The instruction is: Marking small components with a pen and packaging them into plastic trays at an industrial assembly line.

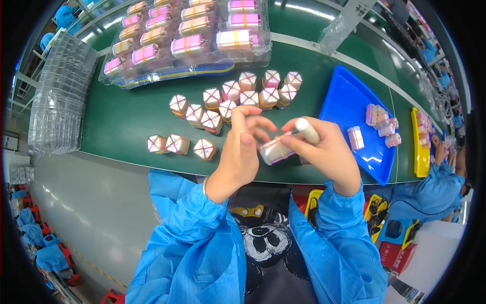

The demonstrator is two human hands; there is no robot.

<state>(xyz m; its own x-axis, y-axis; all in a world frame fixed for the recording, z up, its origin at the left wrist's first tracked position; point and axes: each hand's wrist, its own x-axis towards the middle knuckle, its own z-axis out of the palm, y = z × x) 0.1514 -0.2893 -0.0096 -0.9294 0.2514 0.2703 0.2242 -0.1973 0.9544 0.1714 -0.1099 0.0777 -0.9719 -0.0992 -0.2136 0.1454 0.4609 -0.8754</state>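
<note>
One view only: my head cam, left of the pair, fisheye, looking steeply down and forward over the green bench [126,131]. Close range; my own blue sleeves enter from the near edge, both hands about centre frame. Far edge takes in the clear trays [61,96]; right rim catches a neighbour's sleeve [430,195]. Straight bench edges bow near the rim.

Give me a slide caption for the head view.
Left hand and right hand hold a small pink-and-white block above the green conveyor belt.
</note>
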